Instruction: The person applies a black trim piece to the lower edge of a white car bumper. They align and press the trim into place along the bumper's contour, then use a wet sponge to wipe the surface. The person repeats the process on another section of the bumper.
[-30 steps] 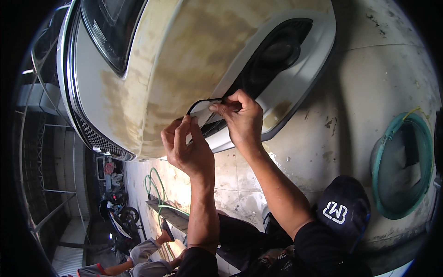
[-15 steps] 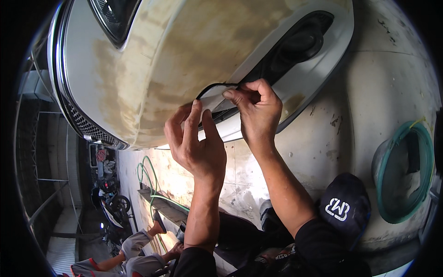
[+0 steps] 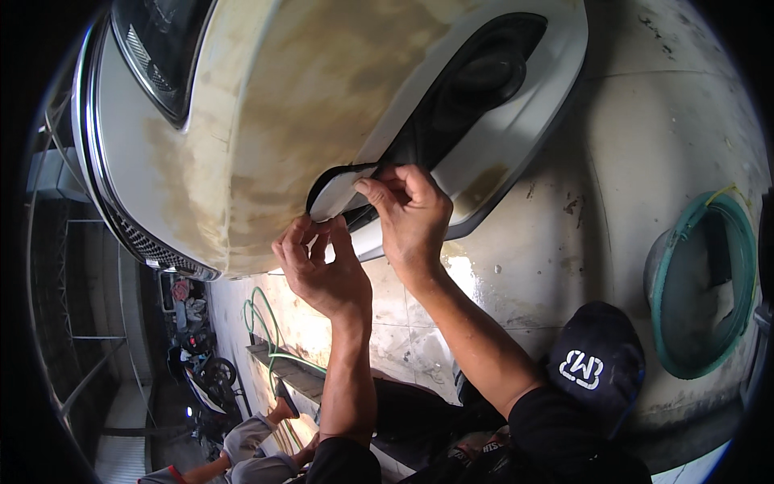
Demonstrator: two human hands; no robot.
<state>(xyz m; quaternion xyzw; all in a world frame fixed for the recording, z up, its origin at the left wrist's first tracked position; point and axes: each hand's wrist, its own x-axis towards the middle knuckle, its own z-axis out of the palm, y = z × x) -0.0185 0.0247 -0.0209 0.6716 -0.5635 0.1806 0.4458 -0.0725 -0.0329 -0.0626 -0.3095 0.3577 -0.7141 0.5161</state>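
Along the patchy car bumper [image 3: 290,129], right hand [image 3: 415,226] pinches thin white piece [image 3: 337,192], presumably steadying it; whether left hand [image 3: 326,278] grips its other end, I cannot tell.

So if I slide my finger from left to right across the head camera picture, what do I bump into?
Motorcycle → person's left hand → person's right hand → dark cap → green-rimmed basin.
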